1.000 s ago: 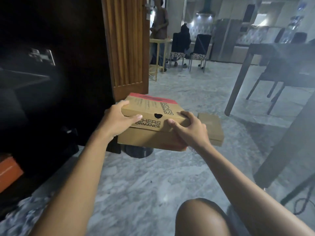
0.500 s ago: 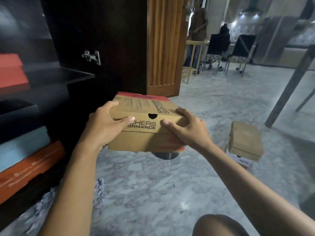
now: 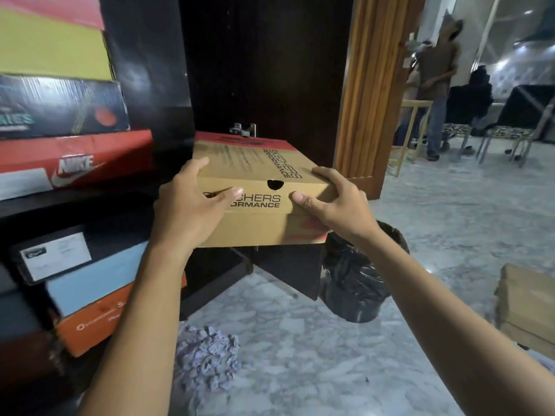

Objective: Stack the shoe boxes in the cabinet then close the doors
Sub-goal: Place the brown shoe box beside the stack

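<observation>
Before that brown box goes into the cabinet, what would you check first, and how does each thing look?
1. Grip: left hand and right hand each hold an end of the brown shoe box: ok.
2. Lid seated flat: ok.
3. Cabinet door open: ok.
4. Free spot: the Nike box tops the upper stack and a black box the lower one; room above either: cannot tell.
5. Path: bin and crumpled paper sit below the box, not in its way: ok.

Dim indoor light; bright glare far right; edges blurred, wide-angle warp.
</observation>
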